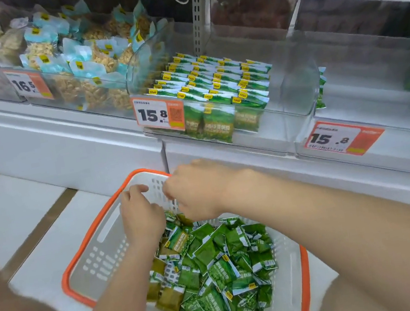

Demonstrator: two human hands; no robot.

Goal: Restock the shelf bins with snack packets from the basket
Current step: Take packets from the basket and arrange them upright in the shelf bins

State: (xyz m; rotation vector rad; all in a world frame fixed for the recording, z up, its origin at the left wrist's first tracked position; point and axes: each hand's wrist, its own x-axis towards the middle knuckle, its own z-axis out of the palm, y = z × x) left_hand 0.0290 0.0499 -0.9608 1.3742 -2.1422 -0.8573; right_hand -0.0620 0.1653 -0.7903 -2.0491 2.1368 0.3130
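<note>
Reaching into the far end of a white plastic basket with an orange rim (pixel 111 252), the left hand (pixel 140 215) and the right hand (pixel 195 186) sit close together in the centre of the frame, backs up and fingers bent downward. The fingertips are blurred and partly hidden, so I cannot tell whether either grip is clamped on a packet or holds nothing. The left hand lies over the top edge of a heap of small green foil snack packets (pixel 217 267), just beside the basket's slotted end wall; the right hand is beside it, above the same end of the heap. The loose packets fill the lower right part of the basket, and the half nearer the left of the frame shows bare white wall.

Above the hands, in the middle of the frame, a clear plastic shelf bin (pixel 295 86) holds neat rows of green packets (pixel 213 80) in its left part. An orange-and-white price tag reading 15.8 (pixel 159 114) is on its front. At upper left, another clear bin holds pale blue packets of nuts (pixel 79 59) behind a tag reading 16.5 (pixel 28 85). A second 15.8 tag (pixel 342 137) is at right.
</note>
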